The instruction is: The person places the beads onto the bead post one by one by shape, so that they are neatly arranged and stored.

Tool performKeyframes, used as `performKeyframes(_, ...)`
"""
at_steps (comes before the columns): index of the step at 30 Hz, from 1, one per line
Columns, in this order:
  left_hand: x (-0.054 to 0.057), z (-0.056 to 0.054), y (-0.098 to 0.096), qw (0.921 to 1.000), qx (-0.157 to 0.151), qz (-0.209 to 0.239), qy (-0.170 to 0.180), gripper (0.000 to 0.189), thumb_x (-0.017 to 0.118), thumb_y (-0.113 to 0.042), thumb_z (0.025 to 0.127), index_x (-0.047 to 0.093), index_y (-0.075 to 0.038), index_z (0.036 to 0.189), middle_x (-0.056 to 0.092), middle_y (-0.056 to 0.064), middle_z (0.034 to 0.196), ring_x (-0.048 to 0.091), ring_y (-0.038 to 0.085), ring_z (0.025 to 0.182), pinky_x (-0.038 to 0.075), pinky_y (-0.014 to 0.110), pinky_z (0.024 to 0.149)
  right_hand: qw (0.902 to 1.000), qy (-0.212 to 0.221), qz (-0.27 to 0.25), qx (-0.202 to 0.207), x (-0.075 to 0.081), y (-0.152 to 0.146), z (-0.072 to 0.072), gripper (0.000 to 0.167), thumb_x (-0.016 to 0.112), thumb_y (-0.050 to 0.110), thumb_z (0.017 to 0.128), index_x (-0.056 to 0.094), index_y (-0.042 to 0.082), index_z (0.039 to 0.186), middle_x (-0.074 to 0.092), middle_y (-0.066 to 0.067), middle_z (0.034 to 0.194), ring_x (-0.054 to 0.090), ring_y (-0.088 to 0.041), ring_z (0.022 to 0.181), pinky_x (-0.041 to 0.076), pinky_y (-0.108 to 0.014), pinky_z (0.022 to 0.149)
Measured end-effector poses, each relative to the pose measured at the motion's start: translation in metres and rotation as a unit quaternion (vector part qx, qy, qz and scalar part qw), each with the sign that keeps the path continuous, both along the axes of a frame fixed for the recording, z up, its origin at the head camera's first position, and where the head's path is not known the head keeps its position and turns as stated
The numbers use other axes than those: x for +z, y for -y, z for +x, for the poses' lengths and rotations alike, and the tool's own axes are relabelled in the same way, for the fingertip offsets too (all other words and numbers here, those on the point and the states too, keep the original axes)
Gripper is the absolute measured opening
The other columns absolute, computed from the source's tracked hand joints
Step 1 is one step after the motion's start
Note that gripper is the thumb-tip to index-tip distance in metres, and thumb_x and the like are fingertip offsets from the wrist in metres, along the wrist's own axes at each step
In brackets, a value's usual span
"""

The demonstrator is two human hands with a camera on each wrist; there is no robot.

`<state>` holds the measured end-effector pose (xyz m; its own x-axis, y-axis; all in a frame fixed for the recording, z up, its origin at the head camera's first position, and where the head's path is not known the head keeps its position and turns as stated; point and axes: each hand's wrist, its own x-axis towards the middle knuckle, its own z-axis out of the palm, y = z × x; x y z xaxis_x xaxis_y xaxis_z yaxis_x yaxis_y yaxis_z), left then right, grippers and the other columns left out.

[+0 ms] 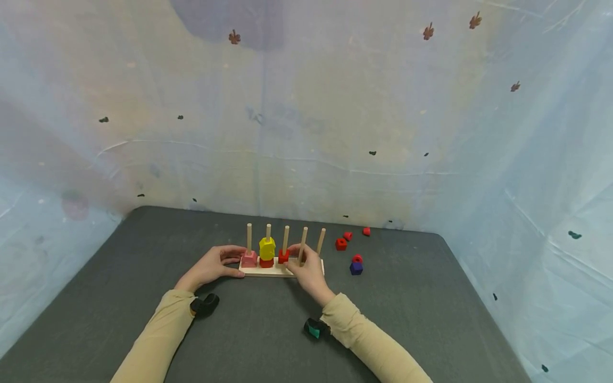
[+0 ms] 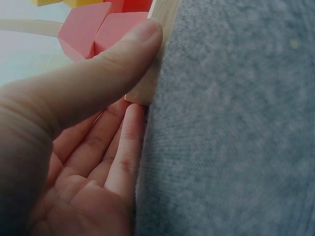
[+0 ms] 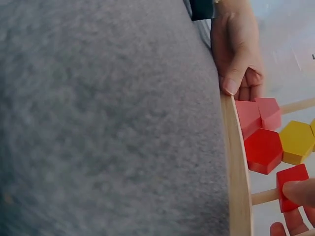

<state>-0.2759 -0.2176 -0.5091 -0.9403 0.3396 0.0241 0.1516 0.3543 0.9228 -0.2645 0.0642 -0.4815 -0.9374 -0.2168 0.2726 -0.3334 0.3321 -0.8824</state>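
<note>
A wooden stacking board (image 1: 268, 274) with several upright pegs lies on the table. My left hand (image 1: 210, 265) holds its left end, thumb on the front edge and fingers behind. Pink blocks (image 2: 83, 32) sit on the leftmost peg. On the second peg, yellow hexagonal blocks (image 1: 267, 249) are stacked over a red hexagonal block (image 3: 263, 150). My right hand (image 1: 310, 272) pinches a red block (image 3: 290, 181) threaded on the third peg; bare peg shows between that block and the board. The two pegs on the right carry no blocks.
Right of the board lie loose pieces: a dark blue block (image 1: 356, 268), a red block (image 1: 341, 244) with a hole, and several more small red ones. The grey table (image 1: 402, 298) ends at a pale hanging sheet (image 1: 306, 133) behind.
</note>
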Motion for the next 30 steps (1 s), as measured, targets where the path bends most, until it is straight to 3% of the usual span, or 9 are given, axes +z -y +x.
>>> performKeyframes(16,-0.0015,-0.0007,0.0014,0.9999,-0.008,-0.001,-0.014,0.073,0.084,-0.019,0.072,0.051,0.003,0.134,0.052,0.022,0.133,0.053,0.033,0.119,0.048,0.038,0.097,0.9989,-0.001,0.047,-0.004,-0.0024,0.0010,0.0009,0.031,0.076,-0.003,0.077,0.063,-0.004,0.106,0.064,-0.016,0.100,0.060,-0.028,0.093,0.052,-0.043,0.082)
performKeyframes(24,-0.0007,-0.0006,0.0007,0.9999,-0.002,-0.004,-0.015,0.074,0.085,-0.018,0.072,0.052,0.003,0.134,0.052,0.021,0.133,0.054,0.032,0.119,0.048,0.037,0.097,0.9991,-0.002,0.040,0.008,-0.0028,-0.0007,0.0006,0.031,0.074,-0.004,0.079,0.062,-0.005,0.108,0.063,-0.017,0.103,0.060,-0.030,0.096,0.052,-0.043,0.084)
performKeyframes(30,-0.0001,0.0001,0.0011,0.9999,-0.005,0.008,-0.009,0.072,0.084,-0.014,0.073,0.051,0.004,0.134,0.051,0.022,0.133,0.053,0.034,0.119,0.048,0.038,0.097,0.9994,0.012,0.014,0.028,0.0004,-0.0085,0.0060,0.041,0.071,-0.004,0.082,0.058,-0.005,0.121,0.063,-0.016,0.114,0.059,-0.031,0.106,0.050,-0.047,0.089)
